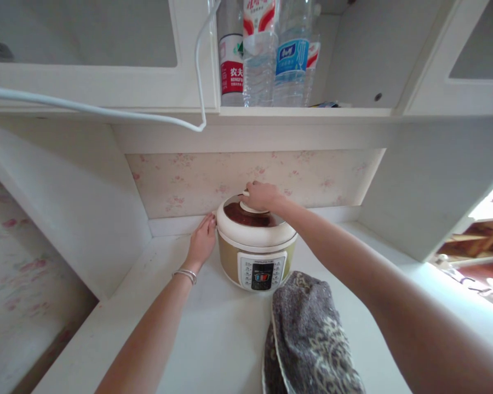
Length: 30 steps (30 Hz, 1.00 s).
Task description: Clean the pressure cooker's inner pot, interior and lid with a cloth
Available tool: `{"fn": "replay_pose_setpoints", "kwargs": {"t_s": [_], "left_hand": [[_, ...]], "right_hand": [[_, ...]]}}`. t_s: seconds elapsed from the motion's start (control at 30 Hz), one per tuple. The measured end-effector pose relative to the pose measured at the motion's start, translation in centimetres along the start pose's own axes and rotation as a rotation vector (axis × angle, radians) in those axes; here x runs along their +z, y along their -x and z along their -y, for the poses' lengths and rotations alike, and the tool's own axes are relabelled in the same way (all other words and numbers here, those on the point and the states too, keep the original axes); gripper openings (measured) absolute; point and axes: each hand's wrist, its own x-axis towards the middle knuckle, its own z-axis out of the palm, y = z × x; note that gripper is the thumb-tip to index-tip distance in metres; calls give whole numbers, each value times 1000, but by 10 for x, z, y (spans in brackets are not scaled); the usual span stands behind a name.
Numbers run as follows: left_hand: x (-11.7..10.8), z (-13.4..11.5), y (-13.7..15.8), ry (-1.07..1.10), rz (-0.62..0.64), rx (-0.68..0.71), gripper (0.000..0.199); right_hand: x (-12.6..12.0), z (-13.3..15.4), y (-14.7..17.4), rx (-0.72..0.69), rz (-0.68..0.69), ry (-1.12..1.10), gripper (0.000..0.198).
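A round electric cooker [228, 254] with a cream rim, gold-green body and front control panel stands on the white counter. Its lid [246, 219] has a dark reddish-brown top and sits on the body. My right hand [261, 197] is closed around the pale knob at the lid's centre. At the cooker's left side, my left hand [203, 241] rests with its fingers stretched out, the fingertips at the rim. In front and to the right of the cooker lies a grey patterned cloth [312, 328], folded over itself.
Above hangs an open cabinet shelf [304, 111] holding several plastic bottles [258, 65]. A white cable [148, 116] loops down across the cabinet at the upper left. White side panels [427, 180] and a floral wall [181, 180] enclose the counter [213, 339].
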Motion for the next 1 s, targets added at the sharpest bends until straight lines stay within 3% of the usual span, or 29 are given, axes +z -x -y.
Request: {"fn": "replay_pose_setpoints", "kwargs": {"t_s": [0.17, 0.3, 0.4, 0.53, 0.63, 0.7, 0.83, 0.9, 1.0], "left_hand": [[-1, 1, 0, 0, 6, 9, 49], [-1, 2, 0, 3, 8, 20, 50], [0, 3, 1, 8, -12, 17, 49], [2, 2, 1, 16, -32, 3, 48], [4, -2, 1, -6, -44, -9, 49], [4, -5, 1, -33, -42, -20, 50], [1, -11, 6, -95, -22, -45, 51], [-5, -11, 8, -124, 10, -53, 51], [-17, -12, 2, -167, 104, -76, 49]], "right_hand": [[-10, -20, 11, -105, -229, -183, 51], [-21, -51, 46, 74, -449, -305, 48], [-18, -66, 101, 191, -518, -471, 39], [11, -48, 204, 176, -364, -769, 33], [54, -18, 275, 161, -136, -873, 28], [90, -1, 308, 195, 15, -830, 42], [155, 17, 340, 171, 291, -571, 93], [172, 15, 344, 129, 324, -482, 100], [178, 1, 344, 115, 307, -424, 94]]}}
